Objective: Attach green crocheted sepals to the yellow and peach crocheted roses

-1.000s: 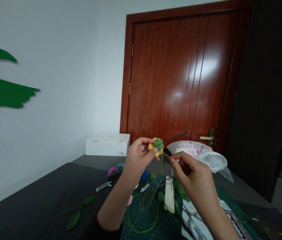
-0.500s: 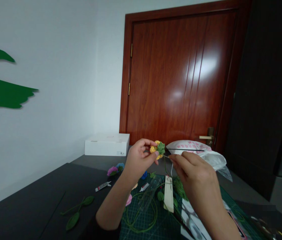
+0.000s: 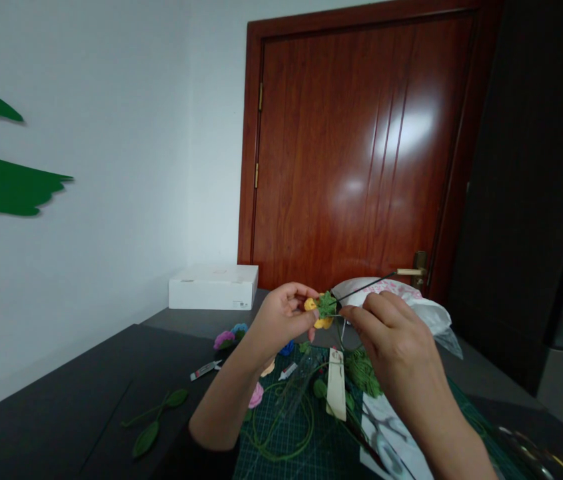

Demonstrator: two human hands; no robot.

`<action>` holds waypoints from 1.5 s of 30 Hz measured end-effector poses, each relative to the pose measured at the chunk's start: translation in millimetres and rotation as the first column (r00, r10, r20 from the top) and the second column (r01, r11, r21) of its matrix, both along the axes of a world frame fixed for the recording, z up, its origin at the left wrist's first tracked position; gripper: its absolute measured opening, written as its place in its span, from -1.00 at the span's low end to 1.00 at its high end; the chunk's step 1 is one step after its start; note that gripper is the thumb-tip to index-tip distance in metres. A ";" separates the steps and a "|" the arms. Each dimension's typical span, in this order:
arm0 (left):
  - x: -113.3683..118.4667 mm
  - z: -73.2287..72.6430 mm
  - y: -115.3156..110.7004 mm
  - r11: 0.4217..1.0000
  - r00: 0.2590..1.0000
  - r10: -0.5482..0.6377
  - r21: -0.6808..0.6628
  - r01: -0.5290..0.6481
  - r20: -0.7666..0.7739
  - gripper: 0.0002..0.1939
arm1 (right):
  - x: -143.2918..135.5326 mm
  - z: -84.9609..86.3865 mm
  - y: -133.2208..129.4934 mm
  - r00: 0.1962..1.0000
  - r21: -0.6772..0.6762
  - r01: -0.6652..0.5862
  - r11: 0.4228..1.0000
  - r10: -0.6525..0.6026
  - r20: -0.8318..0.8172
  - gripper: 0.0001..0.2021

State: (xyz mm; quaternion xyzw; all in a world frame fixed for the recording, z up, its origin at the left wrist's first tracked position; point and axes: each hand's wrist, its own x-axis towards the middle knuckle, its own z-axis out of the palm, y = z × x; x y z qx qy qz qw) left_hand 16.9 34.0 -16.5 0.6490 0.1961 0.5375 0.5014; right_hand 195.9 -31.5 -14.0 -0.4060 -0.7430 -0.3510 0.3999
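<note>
- One reddish-brown, panelled wooden door (image 3: 341,167) stands behind our work.
- Below it we have a dark grey, flat surface (image 3: 171,360), carrying everything listed next except what we hold.
- A green, gridded cutting mat (image 3: 318,460) lies on it, partly hidden by our right forearm.
- Towards the back we see a white plastic bag with pink print (image 3: 431,320) on the right and a white rectangular box (image 3: 211,293) on the left.
- Both our hands are raised above the surface: our left hand (image 3: 284,313) pinches the flower by its edge, and our right hand (image 3: 396,333) grips the needle between thumb and fingers.
- A green, two-leaved sprig (image 3: 146,437) lies left of our left forearm.
- A cream, flat strip (image 3: 336,390) lies near a green yarn bundle (image 3: 361,372).
- The yellow-petalled, green-backed knitted flower (image 3: 326,307) is up between our hands, a thin, dark rod (image 3: 366,287) slanting up from its back.
- A pale, slender needle (image 3: 334,315) reaches the green back; we cannot tell whether it enters.
</note>
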 end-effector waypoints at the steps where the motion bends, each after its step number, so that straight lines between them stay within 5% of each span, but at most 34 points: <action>1: 0.2 0.1 0.0 1.000 1.000 -0.004 0.000 0.004 -0.005 -0.76 | 0.1 -0.2 1.1 1.000 -0.008 -0.019 1.000 0.019 -0.013 -0.74; 8: -3.1 2.5 -1.8 0.999 0.999 -0.040 -0.026 0.039 -0.036 -0.75 | 3.9 -4.0 18.2 0.931 -0.208 -0.281 0.937 0.214 -0.296 -0.86; 15: -2.8 4.7 -4.5 0.993 0.995 -0.101 -0.054 0.101 -0.003 -0.76 | 5.6 -4.3 22.8 0.842 -0.240 -0.428 0.871 0.288 -0.456 -0.83; 31: -3.9 7.0 -5.7 0.990 0.993 -0.106 -0.085 0.110 0.048 -0.75 | 7.5 -4.3 20.7 0.808 -0.281 -0.453 0.846 0.256 -0.531 -0.80; 39: -5.1 10.8 -6.9 0.989 0.992 -0.105 -0.096 0.112 0.072 -0.74 | 3.5 -13.3 30.7 0.686 -0.329 -0.571 0.752 0.216 -0.695 -0.79; 45: -5.3 11.3 -7.5 0.990 0.991 -0.103 -0.091 0.111 0.089 -0.72 | -4.5 -7.9 17.9 0.768 -0.276 -0.436 0.857 0.194 -0.610 -0.79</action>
